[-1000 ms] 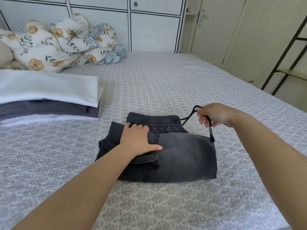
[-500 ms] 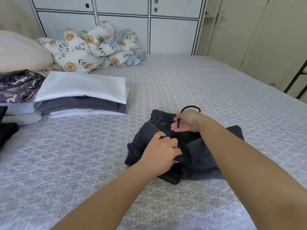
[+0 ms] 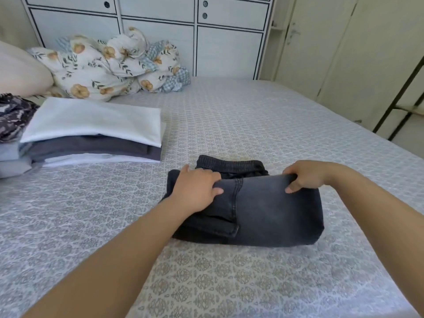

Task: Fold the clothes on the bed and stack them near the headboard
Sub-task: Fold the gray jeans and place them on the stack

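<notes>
- A pair of dark grey denim shorts (image 3: 263,207), folded into a thick bundle, is seen lying on the patterned bedsheet (image 3: 229,271) in the centre of the frame, a little right of the middle.
- The elastic waistband (image 3: 229,165) of the shorts is turned toward the upper part of the frame and is left uncovered by the fold.
- The upper edge of the top fold is gripped by the right hand (image 3: 307,177) at centre right; its fingers are curled over the edge, with the thumb pressed on the face of the denim.
- The left part of the bundle is held by the left hand (image 3: 197,189), just left of centre; the fingers are bent round the fabric edge there and lie close together, the thumb being lifted apart toward the upper left.
- A stack of folded clothes (image 3: 96,134) is found at middle left, well apart from the shorts: a white piece on top, a dark grey one under it, a white one at the bottom.
- At the far left edge, a dark patterned garment (image 3: 13,115) and pale folded pieces (image 3: 11,161) are partly cut off.
- A bunched floral quilt (image 3: 110,65) and a cream pillow (image 3: 20,72) are seen at upper left, in front of white cabinets (image 3: 160,31).
</notes>
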